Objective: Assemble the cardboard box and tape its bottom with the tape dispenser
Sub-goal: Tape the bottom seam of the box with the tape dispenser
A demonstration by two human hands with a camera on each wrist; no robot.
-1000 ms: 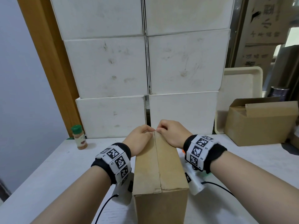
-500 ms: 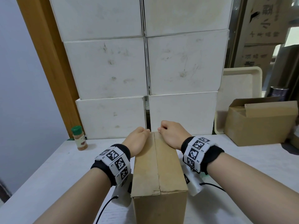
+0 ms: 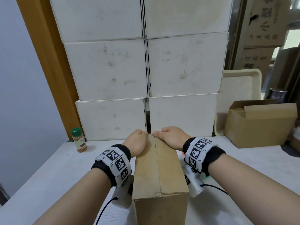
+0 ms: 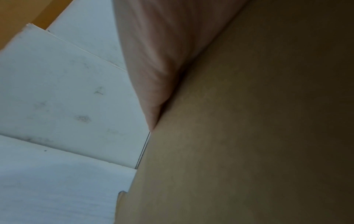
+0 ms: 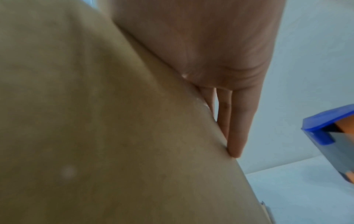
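A brown cardboard box (image 3: 160, 168) stands on the white table (image 3: 48, 176), its two top flaps folded down and meeting at a centre seam. My left hand (image 3: 137, 142) holds the far left corner, fingers hooked over the far edge. My right hand (image 3: 168, 138) holds the far right corner with the thumb lying beside the seam. In the right wrist view its fingers (image 5: 235, 128) run straight down the cardboard (image 5: 114, 121). A blue and orange tape dispenser (image 5: 329, 136) lies on the table to the right of the box. The left wrist view shows only my palm (image 4: 162, 53) against the cardboard (image 4: 249, 136).
Stacked white boxes (image 3: 146, 70) form a wall just behind the box. A spice bottle (image 3: 79, 140) with a green cap stands at the back left. An open brown carton (image 3: 259, 125) and a cream tray (image 3: 240, 88) sit at the back right.
My two hands, which touched at the seam, drew slightly apart along the far edge. The box has barely shifted.
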